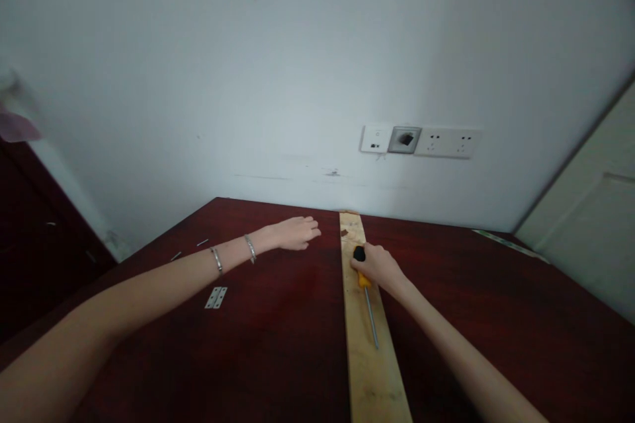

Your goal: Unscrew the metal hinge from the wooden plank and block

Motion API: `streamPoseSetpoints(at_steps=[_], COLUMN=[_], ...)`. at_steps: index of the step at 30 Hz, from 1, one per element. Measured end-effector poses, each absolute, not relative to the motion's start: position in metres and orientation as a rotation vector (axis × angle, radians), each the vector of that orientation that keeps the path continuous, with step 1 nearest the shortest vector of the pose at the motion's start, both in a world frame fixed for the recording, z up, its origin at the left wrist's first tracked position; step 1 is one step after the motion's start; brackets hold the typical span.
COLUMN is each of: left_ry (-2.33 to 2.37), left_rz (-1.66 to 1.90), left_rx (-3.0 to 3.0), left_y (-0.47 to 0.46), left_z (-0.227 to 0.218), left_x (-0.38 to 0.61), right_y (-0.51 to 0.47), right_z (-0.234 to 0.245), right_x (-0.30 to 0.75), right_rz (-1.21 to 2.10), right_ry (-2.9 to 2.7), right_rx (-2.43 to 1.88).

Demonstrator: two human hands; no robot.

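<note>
A long pale wooden plank [370, 370] lies lengthwise on the dark red table [278, 330], running from the wall toward me. My right hand [377, 266] is closed round the yellow and black handle of a screwdriver [368, 297], whose metal shaft lies along the plank pointing toward me. My left hand [295, 232] rests flat on the table left of the plank's far end, fingers stretched out, holding nothing. Two bracelets sit on the left wrist. A small metal hinge [215, 297] lies on the table beside my left forearm.
Two small screws [202, 242] lie near the table's far left edge. A white wall stands right behind the table with a row of sockets [421, 141]. A strip like a ruler [506, 242] lies at the far right edge. A door is at right.
</note>
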State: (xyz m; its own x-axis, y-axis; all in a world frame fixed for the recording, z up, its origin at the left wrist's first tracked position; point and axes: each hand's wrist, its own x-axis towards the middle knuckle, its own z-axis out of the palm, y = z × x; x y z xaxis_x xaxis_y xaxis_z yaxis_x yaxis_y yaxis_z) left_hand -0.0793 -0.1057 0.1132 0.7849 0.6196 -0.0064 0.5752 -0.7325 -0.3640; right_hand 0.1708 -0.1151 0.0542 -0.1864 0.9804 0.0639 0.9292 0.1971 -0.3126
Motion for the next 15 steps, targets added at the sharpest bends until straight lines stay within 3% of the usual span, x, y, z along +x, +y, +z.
streamPoseSetpoints(at_steps=[15], left_ry=[-0.219], left_rz=[0.162], left_rx=[-2.813], left_y=[-0.123], left_z=[0.062], left_x=[0.034], right_y=[-0.091], right_z=[0.072], right_x=[0.269], right_rz=[0.458], right_ry=[-1.847], right_rx=[-1.750])
